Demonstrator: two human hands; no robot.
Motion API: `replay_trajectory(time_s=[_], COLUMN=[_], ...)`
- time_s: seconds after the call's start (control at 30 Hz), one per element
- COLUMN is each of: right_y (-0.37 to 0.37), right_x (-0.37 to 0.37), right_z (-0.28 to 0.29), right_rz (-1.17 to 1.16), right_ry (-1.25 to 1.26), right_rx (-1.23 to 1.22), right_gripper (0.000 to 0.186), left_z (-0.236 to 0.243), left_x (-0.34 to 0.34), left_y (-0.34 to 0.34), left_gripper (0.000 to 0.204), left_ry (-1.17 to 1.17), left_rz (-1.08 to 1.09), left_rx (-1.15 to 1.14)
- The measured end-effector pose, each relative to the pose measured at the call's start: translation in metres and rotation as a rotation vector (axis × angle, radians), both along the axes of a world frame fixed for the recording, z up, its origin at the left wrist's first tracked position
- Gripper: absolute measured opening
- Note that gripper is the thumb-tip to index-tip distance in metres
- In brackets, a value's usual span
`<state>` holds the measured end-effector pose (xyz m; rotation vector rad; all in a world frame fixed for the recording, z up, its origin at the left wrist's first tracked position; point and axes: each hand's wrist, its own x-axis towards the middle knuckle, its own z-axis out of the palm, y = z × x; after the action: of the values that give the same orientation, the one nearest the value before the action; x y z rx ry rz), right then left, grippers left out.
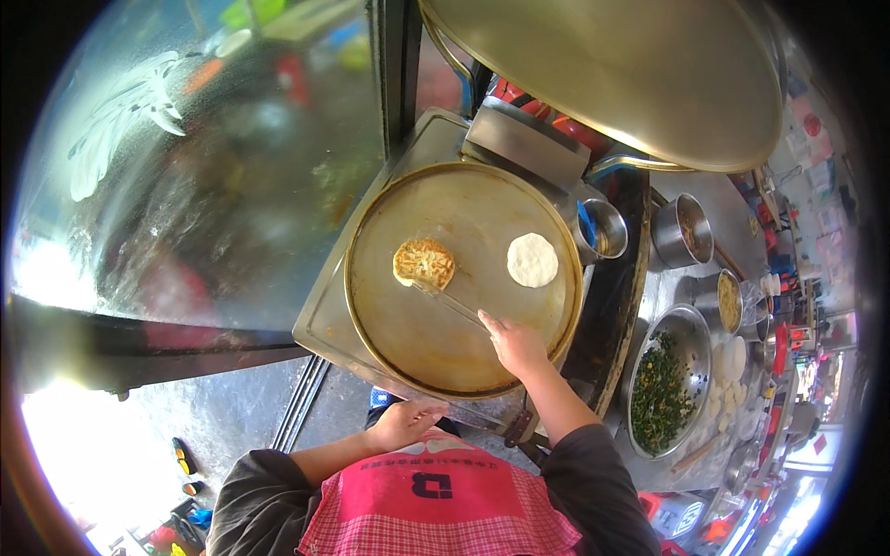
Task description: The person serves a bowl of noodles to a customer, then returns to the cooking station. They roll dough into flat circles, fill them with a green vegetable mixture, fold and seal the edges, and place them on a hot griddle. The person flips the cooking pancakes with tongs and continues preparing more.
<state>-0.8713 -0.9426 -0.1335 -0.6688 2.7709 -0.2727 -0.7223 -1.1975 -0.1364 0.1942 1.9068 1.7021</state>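
My right hand [508, 341] grips a thin metal utensil [456, 304] over the round flat griddle [436, 352]. The utensil's far end meets a browned, golden flatbread [425, 259] left of centre; whether it is under the bread I cannot tell. A pale, round dough piece [532, 260] lies on the griddle's right side. Just below the griddle's front edge, near my red apron [408, 491], my left hand [406, 423] is open and empty, its fingers stretched out.
A large metal lid [612, 56] stands raised behind the griddle. To the right are pots [675, 236], a steel bowl of chopped greens [663, 389] and pale dough pieces [732, 366]. A glass panel [204, 185] is at the left, with metal rods [301, 398] below.
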Motion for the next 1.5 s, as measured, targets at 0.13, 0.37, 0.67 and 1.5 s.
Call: replay_trajectory(time_s=[0.13,0.37,0.67,1.5], right_y=[0.004,0.053,0.086,0.129], right_x=[-0.005,0.02,0.033,0.34], right_z=[-0.01,-0.01,-0.021,0.002], right_rz=[-0.079,-0.526,-1.2,-1.313], right_ry=[0.079,-0.049,-0.504,0.113], right_rx=[-0.088,-0.522,-1.132,0.22], right_gripper=[0.055,0.074,0.053,0.086], left_z=[-0.001,-0.002,0.0,-0.003], left_x=[-0.004,-0.008,-0.013,-0.028], left_y=[0.014,0.023,0.015,0.004], left_gripper=[0.032,0.029,0.027,0.033], left_ry=[-0.011,0.044,0.036,0.072], left_rz=[-0.055,-0.049,-0.055,-0.504], left_rx=[-0.019,0.003,-0.005,-0.013])
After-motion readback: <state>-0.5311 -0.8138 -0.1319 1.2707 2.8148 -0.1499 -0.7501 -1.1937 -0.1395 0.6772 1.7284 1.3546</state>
